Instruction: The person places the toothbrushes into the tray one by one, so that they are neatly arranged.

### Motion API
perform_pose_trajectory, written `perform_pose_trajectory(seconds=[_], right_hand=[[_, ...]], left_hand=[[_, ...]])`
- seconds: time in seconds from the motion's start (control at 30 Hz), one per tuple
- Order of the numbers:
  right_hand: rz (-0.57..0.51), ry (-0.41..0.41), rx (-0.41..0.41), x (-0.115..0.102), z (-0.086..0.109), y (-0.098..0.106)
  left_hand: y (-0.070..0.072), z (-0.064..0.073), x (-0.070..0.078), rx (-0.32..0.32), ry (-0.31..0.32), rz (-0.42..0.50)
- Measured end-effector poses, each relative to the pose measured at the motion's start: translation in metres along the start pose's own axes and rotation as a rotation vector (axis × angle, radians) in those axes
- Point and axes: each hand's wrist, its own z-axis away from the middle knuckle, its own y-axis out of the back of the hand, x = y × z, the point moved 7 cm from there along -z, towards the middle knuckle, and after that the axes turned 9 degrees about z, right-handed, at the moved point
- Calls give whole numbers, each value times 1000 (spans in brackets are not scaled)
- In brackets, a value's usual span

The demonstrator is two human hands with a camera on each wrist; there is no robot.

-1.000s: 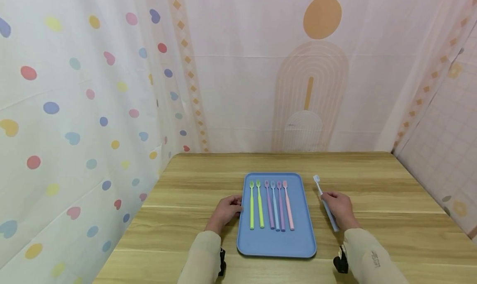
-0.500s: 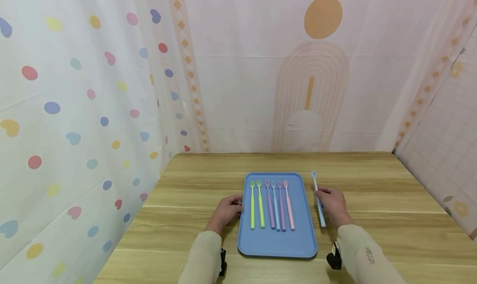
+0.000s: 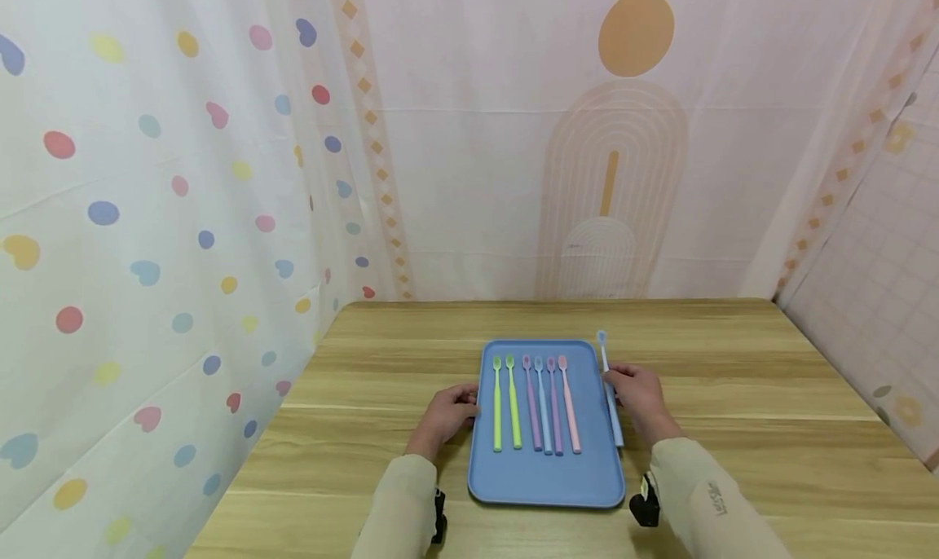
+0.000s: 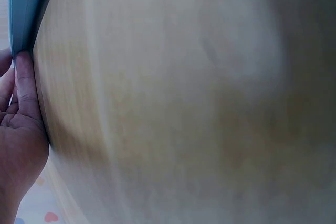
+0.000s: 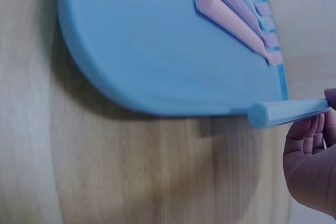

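My right hand (image 3: 637, 396) pinches a light blue toothbrush (image 3: 614, 419), head pointing away from me, over the right rim of the blue tray (image 3: 543, 483). In the right wrist view the butt end of its handle (image 5: 273, 113) sticks out beside the tray's side. My left hand (image 3: 444, 416) holds the tray's left edge; the left wrist view has its fingers (image 4: 26, 80) right at the rim. On the tray several toothbrushes lie side by side: yellow-green ones (image 3: 497, 412) at left, then purple (image 3: 533, 412), light blue (image 3: 544, 416), purple (image 3: 555, 416) and pink (image 3: 570, 419).
The tray stands on a wood-grain table (image 3: 352, 429). A patterned curtain (image 3: 469, 135) hangs behind the table, and a dotted one (image 3: 169, 257) runs along its left side. A small black device (image 3: 645, 502) sits at my right wrist.
My right hand has moved left with the light blue toothbrush, from the table beside the tray to its right rim. The toothbrush has turned straighter. My left hand stays at the tray's edge.
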Motion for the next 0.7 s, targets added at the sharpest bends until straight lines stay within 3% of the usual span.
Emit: perform_pose_trajectory(seconds=[0.13,0.37,0.7], right_hand=[[-1,-22,-15,-1,0,-8],[-3,-29,-31,-3,0,-17],[-6,-35,-46,-8,3,-22]], left_hand=[[1,3,3,-16,-29,-2],[0,0,-2,5,11,13],[1,-1,-2,5,7,-14]])
